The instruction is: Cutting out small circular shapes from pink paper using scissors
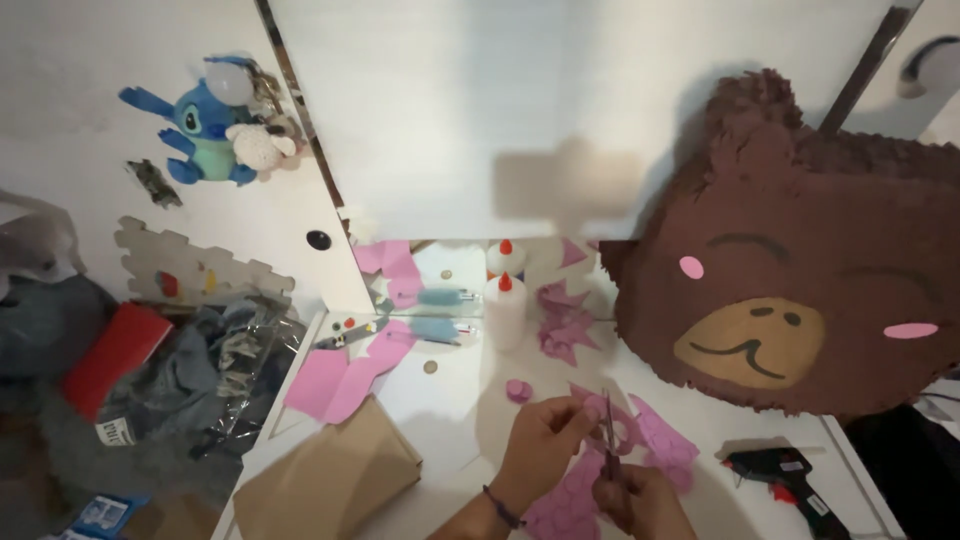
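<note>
The person cuts a pink paper sheet point(640, 440) that lies on the white table point(450, 400), just before the brown bear piñata point(790, 270). The left hand point(545, 440) pinches the paper edge with closed fingers. The right hand point(640, 500) grips the scissors point(607, 430), blades pointing away. I think it is better to turn the paper slowly, not the scissors, and keep the 2 hands near.

Home craft corner, likely a bedroom or spare room. White table point(440, 400) against a white wall, strewn with pink paper cutouts point(340, 380), 1 glue bottle point(505, 310) and 1 hot glue gun point(790, 475). Large brown bear piñata point(790, 260) propped at the right. Blue plush toy point(205, 125) hanging on wall. Clothes heaped point(170, 380) on floor, left.
</note>
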